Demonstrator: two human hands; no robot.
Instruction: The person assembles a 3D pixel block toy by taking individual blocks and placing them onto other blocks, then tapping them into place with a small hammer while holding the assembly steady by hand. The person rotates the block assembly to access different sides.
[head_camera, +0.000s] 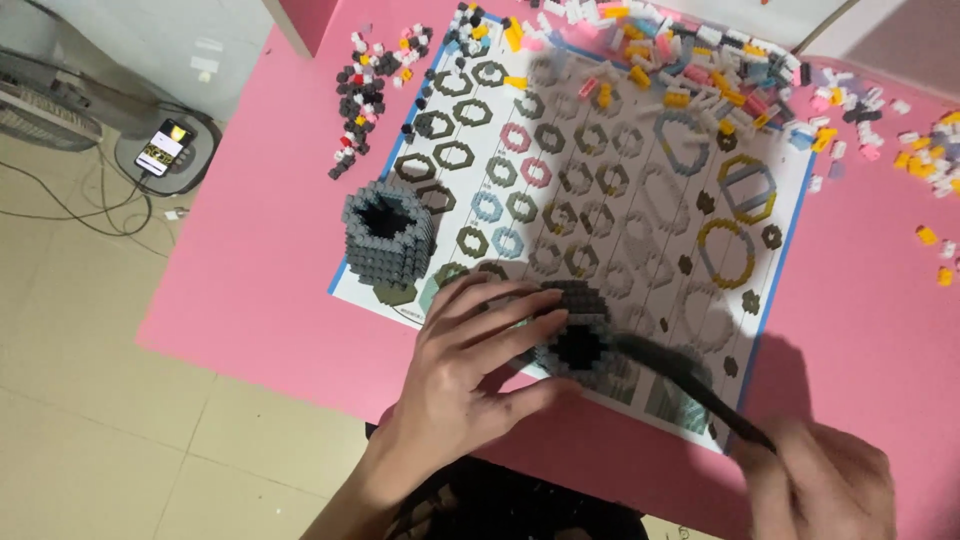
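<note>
Here: dark-grey brick ring (578, 340), black hollow centre, left hand (470, 370) gripping.

A small rectangular lit phone screen (164, 146), yellow and dark, lies on the floor far left of the fingers (500, 310).

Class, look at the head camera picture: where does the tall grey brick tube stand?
The grey brick tube stands upright at the left edge of the instruction sheet on the pink table, up and left of the left hand.
</note>
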